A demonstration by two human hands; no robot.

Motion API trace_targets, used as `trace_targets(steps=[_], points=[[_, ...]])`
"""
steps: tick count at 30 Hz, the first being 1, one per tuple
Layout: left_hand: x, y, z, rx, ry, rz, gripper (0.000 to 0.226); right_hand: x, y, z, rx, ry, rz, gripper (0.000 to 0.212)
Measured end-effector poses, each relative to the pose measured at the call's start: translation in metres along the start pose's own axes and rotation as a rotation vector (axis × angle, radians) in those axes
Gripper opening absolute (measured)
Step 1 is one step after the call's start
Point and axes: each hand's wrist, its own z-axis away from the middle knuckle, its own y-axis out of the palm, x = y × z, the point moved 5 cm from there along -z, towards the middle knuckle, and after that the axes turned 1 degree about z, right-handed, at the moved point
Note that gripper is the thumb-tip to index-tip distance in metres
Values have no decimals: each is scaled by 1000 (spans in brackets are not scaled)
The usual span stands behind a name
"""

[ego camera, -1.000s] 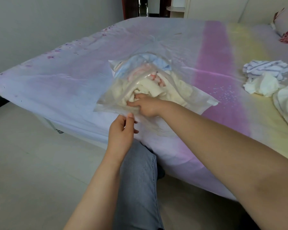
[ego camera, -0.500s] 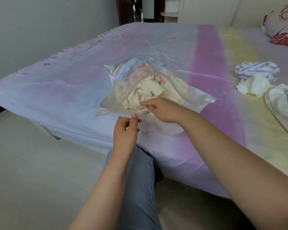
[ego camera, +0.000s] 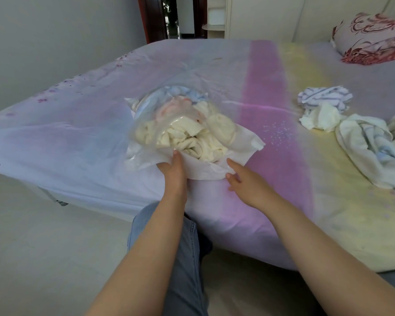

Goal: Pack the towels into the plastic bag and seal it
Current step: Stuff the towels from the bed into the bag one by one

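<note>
From the head camera I see the plastic bag [ego camera: 146, 124] lying on the bed [ego camera: 78, 137] near its front edge, its mouth facing me and already stuffed with cream, pink and blue towels [ego camera: 192, 137]. My left hand [ego camera: 172, 169] pinches the near lip of the bag's opening; my right hand [ego camera: 242, 179] hovers just beside that lip with fingers spread, gripping nothing. I judge the packing step is only partly done: a striped towel [ego camera: 324, 96], a white towel [ego camera: 319, 119] and a larger crumpled towel [ego camera: 369, 147] lie loose, well apart to the right. The next move calls for reaching over to fetch one while the left hand keeps the mouth open; sealing comes later. The bed wears a pastel sheet, a patterned pillow [ego camera: 374, 39] sits at the far right, and an open doorway [ego camera: 169, 17] shows behind.
</note>
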Motion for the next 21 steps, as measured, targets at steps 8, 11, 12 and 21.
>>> trace_targets(steps=[8, 11, 12, 21], points=[[-18, 27, -68, 202, -123, 9, 50, 11, -12, -77, -21, 31, -137, 55], [-27, 43, -60, 250, -110, -30, 51, 8, -28, -101, -107, 56, -221, 57], [-25, 46, -55, 249, -101, -37, 49, 3, -32, -104, -141, 70, -262, 57], [14, 50, 23, 166, -138, -96, 41, -34, -42, -57, -382, -21, -355, 47]])
